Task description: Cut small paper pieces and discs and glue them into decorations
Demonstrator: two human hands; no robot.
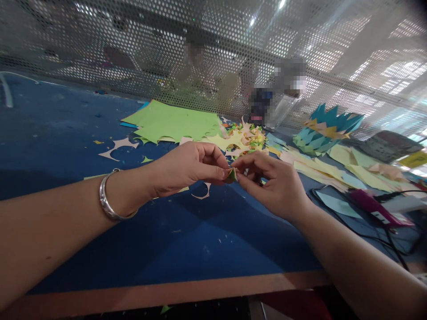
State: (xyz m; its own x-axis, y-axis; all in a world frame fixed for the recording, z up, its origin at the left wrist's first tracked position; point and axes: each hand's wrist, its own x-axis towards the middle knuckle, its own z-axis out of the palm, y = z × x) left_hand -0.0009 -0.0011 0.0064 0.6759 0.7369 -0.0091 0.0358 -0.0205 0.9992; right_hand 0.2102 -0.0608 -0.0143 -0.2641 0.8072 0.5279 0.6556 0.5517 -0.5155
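Between my two hands, above the blue tabletop, is a small folded piece of green and tan paper (231, 175). My left hand (191, 166), with a silver bangle on its wrist, pinches one side of it between thumb and index finger. From the other side, the thumb and fingertips of my right hand (275, 182) grip the same piece. Just behind the hands lie cut-out paper scraps (230, 142) and a heap of small folded paper bits (250, 135). A curved pale paper offcut (203, 192) rests on the table under my fingers.
Green paper sheets (176, 122) with scalloped edges lie at the back left. A teal and yellow folded-paper ring (327, 129) stands back right, near paper strips (310, 169). A purple power strip (380, 209) with black cables sits at right. A perforated metal screen (133, 53) borders the table's far side.
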